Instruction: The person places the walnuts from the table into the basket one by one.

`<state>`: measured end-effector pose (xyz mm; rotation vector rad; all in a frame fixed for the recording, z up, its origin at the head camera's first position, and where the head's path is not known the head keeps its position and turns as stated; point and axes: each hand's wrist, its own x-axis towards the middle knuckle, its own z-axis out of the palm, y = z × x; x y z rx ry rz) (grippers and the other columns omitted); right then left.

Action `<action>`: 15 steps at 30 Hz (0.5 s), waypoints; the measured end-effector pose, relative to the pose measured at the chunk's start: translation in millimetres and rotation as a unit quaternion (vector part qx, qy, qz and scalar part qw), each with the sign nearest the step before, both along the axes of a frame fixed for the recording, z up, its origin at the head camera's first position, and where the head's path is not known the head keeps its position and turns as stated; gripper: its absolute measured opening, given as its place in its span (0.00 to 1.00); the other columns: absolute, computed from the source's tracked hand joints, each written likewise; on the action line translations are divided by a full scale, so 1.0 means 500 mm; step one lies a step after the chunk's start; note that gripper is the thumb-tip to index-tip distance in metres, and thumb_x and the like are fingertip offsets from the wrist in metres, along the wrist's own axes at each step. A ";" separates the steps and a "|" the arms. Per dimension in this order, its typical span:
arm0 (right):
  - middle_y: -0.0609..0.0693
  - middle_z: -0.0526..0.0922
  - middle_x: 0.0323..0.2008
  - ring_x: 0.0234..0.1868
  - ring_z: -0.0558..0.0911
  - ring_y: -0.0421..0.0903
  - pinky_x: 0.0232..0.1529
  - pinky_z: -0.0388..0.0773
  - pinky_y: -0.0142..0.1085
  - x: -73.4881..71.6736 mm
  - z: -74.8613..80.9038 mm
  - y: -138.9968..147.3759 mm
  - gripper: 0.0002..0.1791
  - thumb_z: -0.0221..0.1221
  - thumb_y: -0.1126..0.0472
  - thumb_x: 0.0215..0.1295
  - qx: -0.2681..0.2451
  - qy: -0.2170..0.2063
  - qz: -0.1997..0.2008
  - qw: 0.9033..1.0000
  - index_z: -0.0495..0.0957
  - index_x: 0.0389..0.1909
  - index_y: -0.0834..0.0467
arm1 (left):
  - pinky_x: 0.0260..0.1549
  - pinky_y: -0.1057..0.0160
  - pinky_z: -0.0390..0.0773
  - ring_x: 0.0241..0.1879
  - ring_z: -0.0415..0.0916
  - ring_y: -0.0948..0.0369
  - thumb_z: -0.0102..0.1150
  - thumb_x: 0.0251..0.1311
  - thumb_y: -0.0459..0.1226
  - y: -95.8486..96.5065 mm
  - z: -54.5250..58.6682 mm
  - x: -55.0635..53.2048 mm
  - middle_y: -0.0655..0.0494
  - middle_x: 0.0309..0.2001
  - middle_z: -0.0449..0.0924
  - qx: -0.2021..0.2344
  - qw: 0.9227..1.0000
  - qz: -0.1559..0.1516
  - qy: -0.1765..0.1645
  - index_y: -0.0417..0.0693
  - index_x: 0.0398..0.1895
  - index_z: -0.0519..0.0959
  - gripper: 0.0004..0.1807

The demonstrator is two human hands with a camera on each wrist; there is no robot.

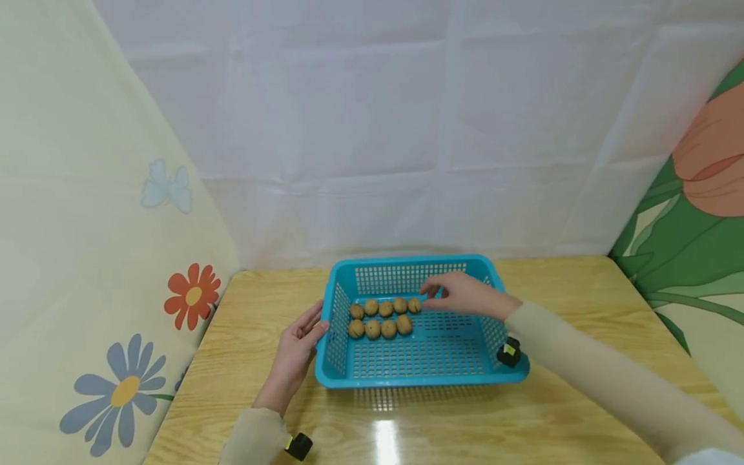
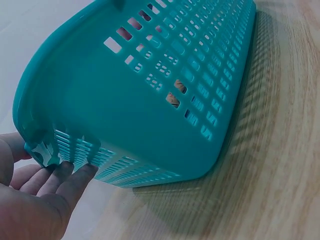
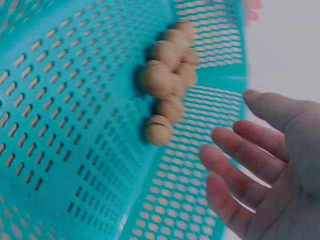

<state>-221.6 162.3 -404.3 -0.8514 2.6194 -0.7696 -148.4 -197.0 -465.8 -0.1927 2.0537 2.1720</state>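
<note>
A blue plastic basket [image 1: 420,382] with slotted walls holds several walnuts, lined up in a back row [image 1: 386,310] and a front row [image 1: 372,330] toward its left side. My left hand [image 1: 293,354] grips the basket's left rim, thumb over the top and fingers [image 2: 75,182] against the outer wall. Inside the basket's outline, my right hand [image 1: 467,294] is just right of the last back-row walnut [image 1: 414,305]. In the right wrist view its fingers are spread and slightly bent, apart from the walnuts, with nothing in them.
The basket stands on a light wood-grain table [image 1: 558,413]. Behind it hangs a white cloth [image 1: 407,142]. Flower-printed panels stand at the left [image 1: 75,271] and right [image 1: 692,239]. Small black devices are on both wrists.
</note>
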 end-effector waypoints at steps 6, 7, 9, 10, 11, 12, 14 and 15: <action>0.49 0.86 0.51 0.47 0.84 0.45 0.46 0.83 0.44 0.043 0.032 0.101 0.19 0.60 0.50 0.78 -0.044 0.012 -0.027 0.999 0.82 0.60 0.57 | 0.53 0.66 0.83 0.60 0.78 0.68 0.57 0.77 0.37 0.003 -0.004 0.005 0.46 0.75 0.68 -0.001 1.000 -0.001 0.002 0.50 0.79 0.66 0.30; 0.50 0.86 0.51 0.47 0.83 0.45 0.45 0.83 0.43 0.052 0.035 0.119 0.19 0.59 0.51 0.78 -0.049 0.011 -0.039 0.998 0.82 0.60 0.58 | 0.53 0.66 0.83 0.59 0.79 0.69 0.57 0.77 0.37 0.003 -0.003 0.006 0.46 0.75 0.68 -0.004 1.000 -0.001 0.003 0.50 0.79 0.66 0.30; 0.52 0.85 0.53 0.46 0.83 0.44 0.44 0.82 0.41 0.068 0.035 0.153 0.19 0.58 0.51 0.79 -0.055 0.020 -0.065 0.996 0.81 0.61 0.58 | 0.52 0.66 0.83 0.58 0.79 0.71 0.57 0.77 0.37 0.001 -0.003 0.006 0.46 0.75 0.69 -0.007 1.000 -0.002 0.005 0.50 0.79 0.66 0.30; 0.53 0.85 0.54 0.47 0.83 0.45 0.43 0.82 0.41 0.076 0.035 0.169 0.19 0.57 0.52 0.80 -0.059 0.027 -0.079 0.995 0.81 0.62 0.59 | 0.52 0.66 0.83 0.57 0.80 0.71 0.57 0.77 0.37 0.000 -0.003 0.005 0.46 0.75 0.69 -0.010 1.000 -0.002 0.006 0.50 0.79 0.66 0.30; 0.55 0.85 0.55 0.47 0.83 0.47 0.43 0.82 0.42 0.083 0.034 0.184 0.19 0.57 0.53 0.80 -0.064 0.038 -0.093 0.993 0.81 0.62 0.60 | 0.52 0.66 0.83 0.57 0.80 0.71 0.57 0.77 0.38 -0.001 -0.004 0.005 0.46 0.75 0.69 -0.014 1.000 -0.003 0.009 0.50 0.79 0.66 0.30; 0.56 0.85 0.56 0.48 0.83 0.48 0.44 0.82 0.44 0.090 0.031 0.198 0.19 0.56 0.54 0.81 -0.069 0.049 -0.108 0.990 0.80 0.63 0.60 | 0.52 0.66 0.83 0.57 0.80 0.71 0.57 0.77 0.38 -0.002 -0.004 0.004 0.46 0.75 0.69 -0.017 1.000 -0.004 0.011 0.50 0.79 0.66 0.30; 0.58 0.84 0.57 0.50 0.84 0.52 0.46 0.82 0.47 0.102 0.023 0.224 0.20 0.54 0.55 0.82 -0.076 0.076 -0.139 0.984 0.79 0.64 0.61 | 0.51 0.67 0.83 0.58 0.79 0.70 0.57 0.77 0.39 -0.003 -0.004 0.003 0.47 0.75 0.69 -0.025 1.000 -0.006 0.014 0.50 0.79 0.65 0.30; 0.59 0.84 0.58 0.51 0.83 0.55 0.48 0.82 0.50 0.106 0.017 0.236 0.20 0.52 0.55 0.83 -0.078 0.093 -0.151 0.981 0.79 0.65 0.62 | 0.51 0.67 0.83 0.59 0.79 0.70 0.57 0.77 0.39 -0.002 -0.005 0.002 0.47 0.75 0.69 -0.026 1.000 -0.006 0.015 0.50 0.80 0.65 0.30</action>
